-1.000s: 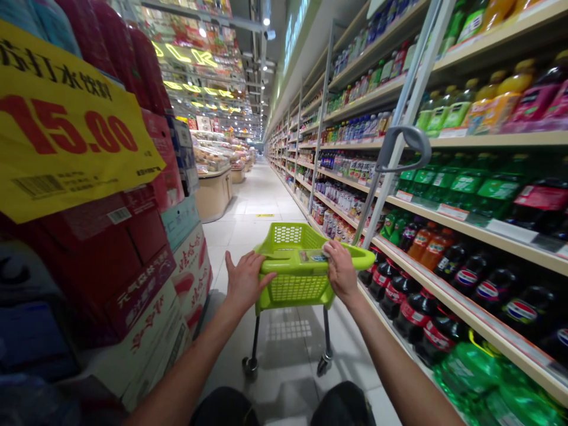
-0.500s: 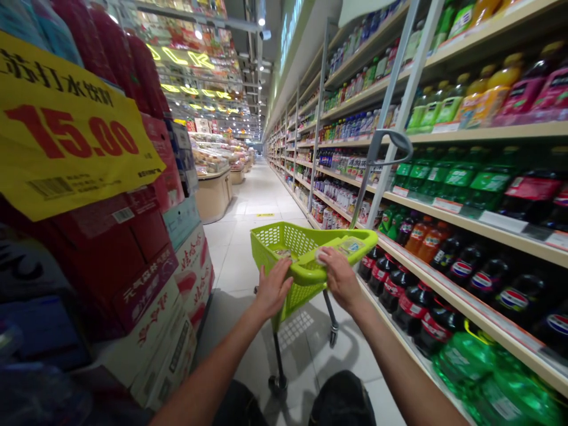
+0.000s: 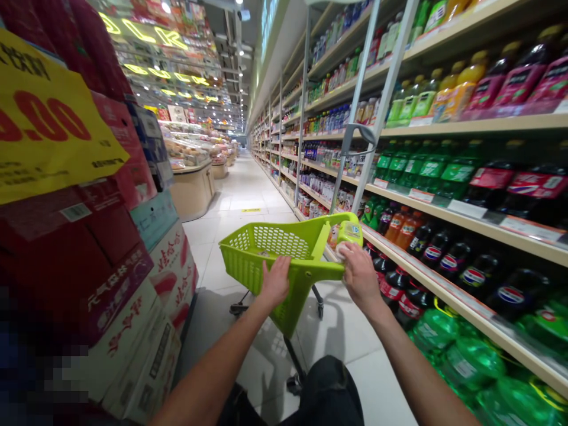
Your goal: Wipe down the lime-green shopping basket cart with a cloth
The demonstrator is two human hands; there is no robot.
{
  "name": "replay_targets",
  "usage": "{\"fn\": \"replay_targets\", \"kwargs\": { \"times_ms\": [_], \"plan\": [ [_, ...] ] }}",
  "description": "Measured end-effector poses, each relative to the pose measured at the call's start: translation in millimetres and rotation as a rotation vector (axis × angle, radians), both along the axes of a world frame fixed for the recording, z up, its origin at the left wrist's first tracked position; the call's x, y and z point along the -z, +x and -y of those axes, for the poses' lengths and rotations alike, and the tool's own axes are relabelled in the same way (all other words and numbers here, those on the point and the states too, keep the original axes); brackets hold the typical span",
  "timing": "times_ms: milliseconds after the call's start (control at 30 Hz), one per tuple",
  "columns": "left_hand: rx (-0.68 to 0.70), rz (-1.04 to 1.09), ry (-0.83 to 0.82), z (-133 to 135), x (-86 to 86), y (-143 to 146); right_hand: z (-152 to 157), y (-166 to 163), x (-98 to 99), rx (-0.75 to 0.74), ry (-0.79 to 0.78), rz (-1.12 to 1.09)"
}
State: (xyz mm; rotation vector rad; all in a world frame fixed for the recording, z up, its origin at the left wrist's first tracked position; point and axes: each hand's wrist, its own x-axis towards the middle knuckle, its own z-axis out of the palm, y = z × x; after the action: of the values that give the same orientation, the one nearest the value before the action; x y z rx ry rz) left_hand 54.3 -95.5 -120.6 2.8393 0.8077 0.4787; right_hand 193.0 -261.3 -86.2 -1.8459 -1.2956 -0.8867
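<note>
A lime-green shopping cart [image 3: 248, 266] stands before me, turned so that its basket points to the left. My left hand [image 3: 277, 279] holds the near side rim of the basket, fingers hooked over it. At the handle end, my right hand [image 3: 359, 273] is closed on the cart's handle. Something small and white [image 3: 341, 249] shows by its fingertips; I cannot make out what it is. A label panel [image 3: 350, 232] sits on the handle just beyond that hand. Little can be seen inside the basket.
Cartons [image 3: 128, 343] are stacked close on the left under a yellow price sign [image 3: 48, 127]. Shelves of drink bottles [image 3: 444, 254] line the right side, with a grey metal post [image 3: 341, 171] in front. A tiled aisle [image 3: 248, 189] runs ahead past wooden display stands [image 3: 190, 189].
The cart has swung round, its basket front moving left and its handle end right. My right hand has moved right with the handle. The view has shifted rightward.
</note>
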Motion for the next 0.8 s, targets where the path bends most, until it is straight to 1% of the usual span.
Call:
{"fn": "replay_targets", "kwargs": {
  "times_ms": [67, 133, 267, 333, 367, 433, 467, 533, 567, 600, 633, 733, 767, 800],
  "plan": [
    [0.042, 0.002, 0.023, 5.3, 1.4, 1.8, -1.1, 10.6, 2.2, 0.07, 0.042, -0.002],
    [0.083, -0.01, 0.032, 5.1, 3.2, 1.5, -7.4, 10.9, 12.4, 0.063, 0.06, 0.051],
    [0.039, -0.03, 0.035, -5.9, 11.7, -0.1, -28.5, -12.6, 53.0, -0.121, 0.005, 0.231],
    [0.038, -0.033, 0.054, -9.4, 16.3, -0.1, -33.7, -18.9, 66.3, -0.207, -0.043, 0.266],
    [0.053, -0.04, 0.065, -9.9, 18.1, -0.1, -33.0, -17.3, 67.1, -0.243, -0.063, 0.271],
    [0.074, -0.057, 0.078, -9.1, 20.5, -0.6, -24.9, -5.1, 57.1, -0.254, -0.053, 0.261],
    [0.082, -0.066, 0.083, -8.1, 21.2, -0.9, -18.8, 4.0, 48.7, -0.211, -0.01, 0.242],
    [0.076, -0.076, 0.086, -5.4, 22.3, -1.5, -6.6, 21.0, 35.3, -0.071, 0.112, 0.19],
    [0.059, -0.078, 0.085, -3.7, 22.9, -1.5, -2.2, 26.1, 34.4, -0.018, 0.159, 0.171],
    [0.04, -0.078, 0.082, -1.9, 23.4, -1.2, 0.4, 27.6, 39.2, 0.001, 0.181, 0.163],
    [0.026, -0.079, 0.079, -0.1, 23.8, -0.7, 1.4, 25.3, 49.5, -0.016, 0.18, 0.167],
    [0.015, -0.087, 0.071, 3.8, 24.5, 1.0, 0.1, 3.9, 96.8, -0.134, 0.12, 0.203],
    [0.021, -0.089, 0.072, 4.2, 24.7, 1.1, 0.9, -3.3, 109.1, -0.169, 0.097, 0.206],
    [0.031, -0.092, 0.073, 4.0, 25.1, 0.9, 3.2, -8.0, 115.4, -0.194, 0.079, 0.2]
  ]
}}
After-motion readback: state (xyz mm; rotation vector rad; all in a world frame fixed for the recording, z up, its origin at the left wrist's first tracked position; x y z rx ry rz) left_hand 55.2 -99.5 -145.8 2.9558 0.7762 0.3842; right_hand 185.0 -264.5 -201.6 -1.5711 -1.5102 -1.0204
